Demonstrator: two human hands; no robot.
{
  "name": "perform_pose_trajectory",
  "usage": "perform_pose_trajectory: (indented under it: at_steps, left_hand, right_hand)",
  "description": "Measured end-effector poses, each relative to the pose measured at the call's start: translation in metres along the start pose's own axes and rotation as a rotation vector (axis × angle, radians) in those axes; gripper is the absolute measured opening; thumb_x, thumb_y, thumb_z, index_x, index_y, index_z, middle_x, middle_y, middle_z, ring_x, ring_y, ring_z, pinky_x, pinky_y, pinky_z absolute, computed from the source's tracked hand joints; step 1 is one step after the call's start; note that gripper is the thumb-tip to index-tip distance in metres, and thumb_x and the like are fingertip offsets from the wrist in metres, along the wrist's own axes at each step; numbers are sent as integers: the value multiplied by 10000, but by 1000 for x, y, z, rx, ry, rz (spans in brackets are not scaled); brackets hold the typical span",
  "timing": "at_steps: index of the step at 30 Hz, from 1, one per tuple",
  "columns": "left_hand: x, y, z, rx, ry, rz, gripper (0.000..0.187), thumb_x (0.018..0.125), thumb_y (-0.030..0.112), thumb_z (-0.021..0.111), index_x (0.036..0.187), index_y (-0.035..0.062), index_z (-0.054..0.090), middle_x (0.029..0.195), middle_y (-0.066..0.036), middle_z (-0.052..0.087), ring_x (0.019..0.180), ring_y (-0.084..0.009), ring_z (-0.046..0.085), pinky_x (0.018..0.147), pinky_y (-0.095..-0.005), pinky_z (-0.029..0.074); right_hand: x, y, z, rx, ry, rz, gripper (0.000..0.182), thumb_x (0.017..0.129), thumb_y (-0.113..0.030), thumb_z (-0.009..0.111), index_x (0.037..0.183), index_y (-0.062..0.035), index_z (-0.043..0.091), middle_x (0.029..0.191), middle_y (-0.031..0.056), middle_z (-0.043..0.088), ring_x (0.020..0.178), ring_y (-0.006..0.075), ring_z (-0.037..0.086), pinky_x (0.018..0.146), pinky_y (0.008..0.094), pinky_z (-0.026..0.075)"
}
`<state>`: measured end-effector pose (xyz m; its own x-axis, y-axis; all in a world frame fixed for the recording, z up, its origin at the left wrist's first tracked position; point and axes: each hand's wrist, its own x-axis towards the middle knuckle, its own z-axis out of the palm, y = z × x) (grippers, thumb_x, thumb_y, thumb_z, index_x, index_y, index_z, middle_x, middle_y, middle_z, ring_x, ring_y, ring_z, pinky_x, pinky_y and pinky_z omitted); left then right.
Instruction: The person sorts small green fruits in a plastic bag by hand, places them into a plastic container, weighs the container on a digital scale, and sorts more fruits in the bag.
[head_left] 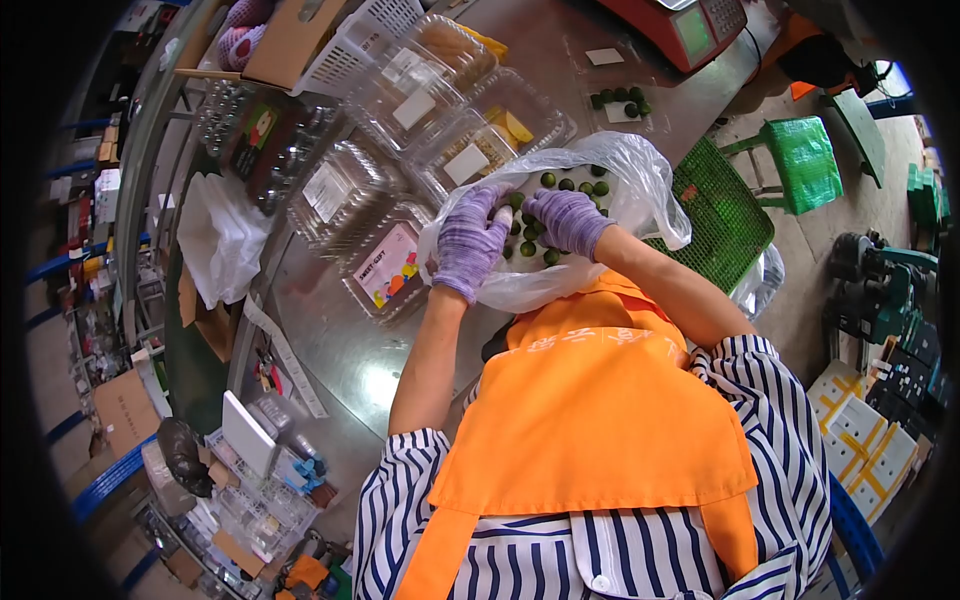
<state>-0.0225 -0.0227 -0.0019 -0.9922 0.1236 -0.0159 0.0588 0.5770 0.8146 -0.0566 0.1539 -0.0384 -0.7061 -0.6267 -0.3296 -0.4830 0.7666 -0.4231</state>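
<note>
Metal table (340,360), fingers (548,208) amid green fruit (528,249)

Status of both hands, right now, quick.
Left hand: partly curled at the plastic bag; grip can't be told.
Right hand: fingers bent over the green fruits; whether it holds one can't be told.

You can read "SWEET GIFT" on the pink label (388,268) of a clear box (412,224). White characters cross your orange apron (600,430), but you cannot make them out. Print on the white label (467,163) and cardboard carton (124,410), and any digits on the scale display (692,34), are illegible.
</note>
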Motion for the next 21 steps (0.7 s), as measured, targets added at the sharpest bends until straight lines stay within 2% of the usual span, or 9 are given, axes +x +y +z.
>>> perform_pose_trajectory:
  at_steps: [1, 4, 7, 10, 13, 15, 18, 19, 21]
  left_hand:
    - [-1, 1, -1, -10, 1, -11, 300, 823, 64, 636, 1120, 26, 621, 1010, -91, 653, 849, -169, 628, 773, -283, 509]
    - [-3, -1, -1, -29, -26, -63, 304, 816, 65, 644, 1117, 29, 625, 1006, -87, 651, 847, -167, 626, 768, -283, 511]
    - [-6, -5, 0, 23, -42, -52, 283, 831, 75, 640, 1110, 24, 630, 1002, -80, 653, 839, -148, 619, 756, -274, 511]
    - [-7, -12, 8, -130, -77, -178, 295, 857, 98, 635, 1141, 20, 610, 997, -65, 656, 824, -132, 613, 747, -264, 512]
    - [-3, 0, 13, -611, -163, -260, 330, 875, 125, 634, 1184, 25, 581, 1005, -49, 652, 817, -106, 607, 714, -243, 516]
    - [-4, 15, 6, -660, -211, -353, 343, 876, 119, 632, 1202, 37, 564, 1024, -44, 646, 825, -101, 612, 694, -230, 520]
    - [-4, 19, 0, -724, -207, -474, 341, 871, 77, 621, 1205, 50, 557, 1051, -42, 636, 845, -102, 620, 675, -215, 527]
    - [-3, 18, -2, -744, -191, -510, 339, 868, 56, 616, 1202, 53, 557, 1060, -43, 633, 853, -104, 623, 670, -211, 529]
    - [-4, 18, -3, -798, -202, -464, 343, 855, 13, 605, 1192, 53, 557, 1065, -47, 630, 864, -126, 631, 688, -227, 544]
  right_hand:
    - [0, 0, 2, -2, 0, -9, 334, 732, -172, 679, 1046, -77, 613, 944, 133, 646, 889, 324, 638, 773, 387, 522]
    - [-2, 6, 8, 162, 105, -32, 372, 715, -108, 692, 1073, -63, 601, 976, 137, 652, 892, 300, 646, 802, 361, 522]
    - [-10, 15, 0, 922, 141, -30, 431, 722, -36, 694, 1137, -56, 581, 1031, 113, 658, 925, 233, 645, 845, 335, 510]
    - [-16, 17, -4, 1322, 114, -78, 480, 743, 3, 688, 1201, -48, 552, 1092, 79, 648, 973, 172, 618, 882, 315, 491]
    - [-25, 9, -15, 1231, 154, -164, 469, 779, -24, 697, 1221, -30, 540, 1107, 61, 632, 996, 146, 587, 884, 295, 482]
    - [-30, 6, -22, 1178, 152, -231, 467, 821, -74, 685, 1256, -33, 517, 1161, 66, 604, 1044, 131, 569, 926, 302, 468]
    - [-33, 17, -32, 1372, 166, 52, 389, 839, -129, 679, 1200, -47, 558, 1062, 51, 645, 942, 113, 583, 849, 264, 482]
    - [-33, 27, -35, 1079, 251, 91, 270, 869, -168, 618, 1110, -48, 598, 983, 56, 659, 855, 153, 610, 793, 298, 496]
    - [-26, 47, -34, 403, 359, 218, 249, 849, -162, 596, 1075, -60, 621, 941, 98, 665, 881, 246, 607, 779, 359, 485]
